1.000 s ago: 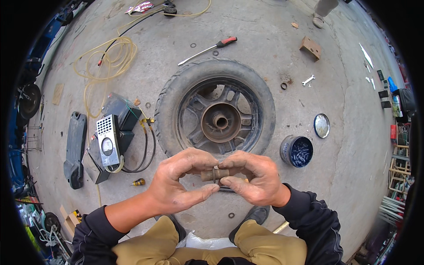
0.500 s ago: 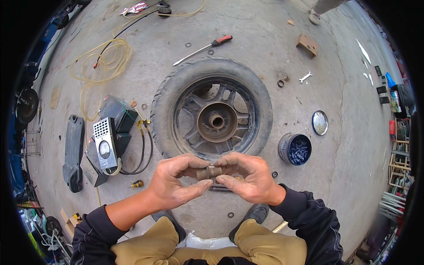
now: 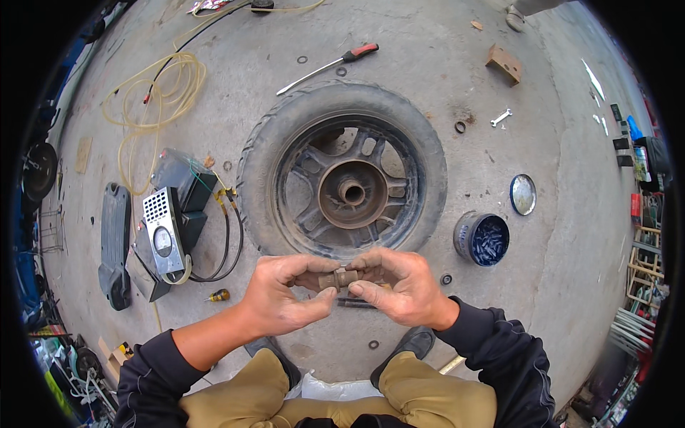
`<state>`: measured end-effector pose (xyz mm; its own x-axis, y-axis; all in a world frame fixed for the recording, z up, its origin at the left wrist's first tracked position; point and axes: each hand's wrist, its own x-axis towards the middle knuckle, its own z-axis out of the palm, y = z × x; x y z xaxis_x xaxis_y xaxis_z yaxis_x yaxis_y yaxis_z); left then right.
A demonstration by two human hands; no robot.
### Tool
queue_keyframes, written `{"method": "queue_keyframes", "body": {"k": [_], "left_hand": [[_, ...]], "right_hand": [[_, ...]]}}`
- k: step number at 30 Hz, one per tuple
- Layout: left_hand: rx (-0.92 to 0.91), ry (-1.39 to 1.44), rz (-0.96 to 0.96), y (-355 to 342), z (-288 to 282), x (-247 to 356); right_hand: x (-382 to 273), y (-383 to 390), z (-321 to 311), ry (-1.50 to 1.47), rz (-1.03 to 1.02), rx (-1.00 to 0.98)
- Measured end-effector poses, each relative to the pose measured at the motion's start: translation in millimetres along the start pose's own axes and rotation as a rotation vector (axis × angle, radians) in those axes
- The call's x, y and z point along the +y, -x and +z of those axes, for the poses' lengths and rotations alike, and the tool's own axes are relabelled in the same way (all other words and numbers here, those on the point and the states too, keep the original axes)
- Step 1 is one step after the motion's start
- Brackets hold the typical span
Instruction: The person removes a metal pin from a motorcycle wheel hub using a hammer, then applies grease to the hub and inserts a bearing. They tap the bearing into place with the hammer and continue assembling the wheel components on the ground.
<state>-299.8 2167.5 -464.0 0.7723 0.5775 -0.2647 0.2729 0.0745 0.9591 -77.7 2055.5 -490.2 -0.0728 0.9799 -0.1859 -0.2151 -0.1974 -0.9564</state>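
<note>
The wheel [image 3: 354, 213] lies flat on the concrete floor [image 3: 321, 360] and serves as the landmark. Nearest, just on the person's side of it, both hands are grasping one short, brownish metal cylinder [image 3: 344, 278] with a raised collar. The left hand [image 3: 282, 296] pinches its left end between thumb and fingers, and the right hand [image 3: 403, 289] pinches its right end the same way. The cylinder lies roughly level, above the floor near the tyre's near edge.

Also on the near side of the wheel, a small dark washer [image 3: 374, 344] lies between the person's two shoes [image 3: 415, 346], and a black ring [image 3: 446, 279] sits to the near right. A stubby yellow-and-black screwdriver [image 3: 220, 294] lies to the near left.

Level with the wheel's nearer half, on its right, stands an open tin [image 3: 464, 239] with dark blue contents; its round lid [image 3: 523, 195] lies just beyond. To the wheel's left are a silver instrument with a dial [image 3: 163, 232], black cables [image 3: 227, 246] and a long dark plastic part [image 3: 114, 246].

Farther off, right of the wheel's far half, are a brown ring [image 3: 460, 127] and a small wrench [image 3: 501, 118]. Beyond the wheel lies a long red-handled screwdriver [image 3: 360, 52]; to its far left is a coiled yellowish hose [image 3: 164, 93], to its far right a rusty bracket [image 3: 504, 64].
</note>
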Motion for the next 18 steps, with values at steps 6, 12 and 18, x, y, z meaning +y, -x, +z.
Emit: {"method": "queue_keyframes", "body": {"k": [6,12,18], "left_hand": [[-0.011,-0.039,0.021,-2.1,-4.7,0.5],[0.024,0.125,-0.069,-1.2,-5.6,-7.4],[-0.019,0.024,-0.097,-1.6,-6.6,-24.5]], "right_hand": [[4.2,-2.2,2.0,-0.031,-0.019,0.024],[5.6,-4.9,3.0,-0.017,-0.015,0.045],[7.4,-12.4,-3.5,0.243,-0.116,0.091]]}}
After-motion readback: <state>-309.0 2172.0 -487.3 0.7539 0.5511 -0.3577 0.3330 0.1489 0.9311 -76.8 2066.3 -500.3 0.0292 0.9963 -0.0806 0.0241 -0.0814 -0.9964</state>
